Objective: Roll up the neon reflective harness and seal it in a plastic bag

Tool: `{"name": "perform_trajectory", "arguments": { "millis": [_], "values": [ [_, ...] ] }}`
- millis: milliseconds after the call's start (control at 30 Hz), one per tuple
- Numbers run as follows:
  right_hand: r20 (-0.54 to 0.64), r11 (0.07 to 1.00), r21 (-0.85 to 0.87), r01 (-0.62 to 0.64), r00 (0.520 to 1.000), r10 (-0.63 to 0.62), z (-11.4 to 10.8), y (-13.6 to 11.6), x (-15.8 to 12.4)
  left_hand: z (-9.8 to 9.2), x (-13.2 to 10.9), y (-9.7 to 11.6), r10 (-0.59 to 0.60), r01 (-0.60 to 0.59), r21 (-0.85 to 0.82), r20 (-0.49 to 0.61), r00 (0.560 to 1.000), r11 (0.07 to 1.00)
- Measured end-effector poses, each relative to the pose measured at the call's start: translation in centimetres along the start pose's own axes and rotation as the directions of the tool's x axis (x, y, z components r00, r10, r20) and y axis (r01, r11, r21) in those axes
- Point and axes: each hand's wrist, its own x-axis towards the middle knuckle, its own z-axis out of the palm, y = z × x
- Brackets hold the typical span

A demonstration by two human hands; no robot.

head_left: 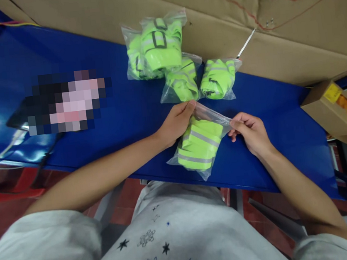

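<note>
A clear zip bag (208,172) lies at the front of the blue table, holding a folded neon-yellow reflective strap (200,142) with grey stripes. My left hand (177,123) pinches the left end of the bag's top edge. At the opposite end of that edge, my right hand (250,133) grips the corner between thumb and fingers. The top edge is stretched between both hands. Just beyond them sit more bagged straps: one bag (218,79) to the right, another (183,81) in the middle, and a stacked pair (161,48) farther back, with black buckles showing.
A blurred-out dark and pink object (66,102) lies on the table's left, with a white cable (9,144) beside it. Cardboard (226,19) with red wires lines the back. An open-windowed carton (334,107) stands at the right end of the blue table (287,142).
</note>
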Motion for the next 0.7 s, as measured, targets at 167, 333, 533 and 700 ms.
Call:
{"name": "perform_trajectory", "arguments": {
  "millis": [167,333,533,700],
  "values": [
    [0.065,0.999,0.006,0.038,0.997,-0.039,0.24,0.13,-0.27,0.04,-0.32,-0.34,0.023,-0.024,0.017,0.023,0.999,1.000],
    [0.076,0.999,0.038,0.007,0.997,-0.010,0.14,0.29,-0.16,0.18,-0.55,-0.34,0.040,-0.041,0.030,0.004,0.999,0.999],
    [0.071,0.999,-0.015,0.033,0.997,-0.032,0.16,0.32,-0.23,0.42,-0.85,-0.21,0.066,-0.073,0.102,0.066,0.996,0.992],
    [0.112,0.998,-0.051,0.032,0.993,-0.026,0.36,0.26,-0.47,0.57,-1.05,-0.37,0.072,-0.078,0.177,0.039,0.997,0.981]
  ]
}}
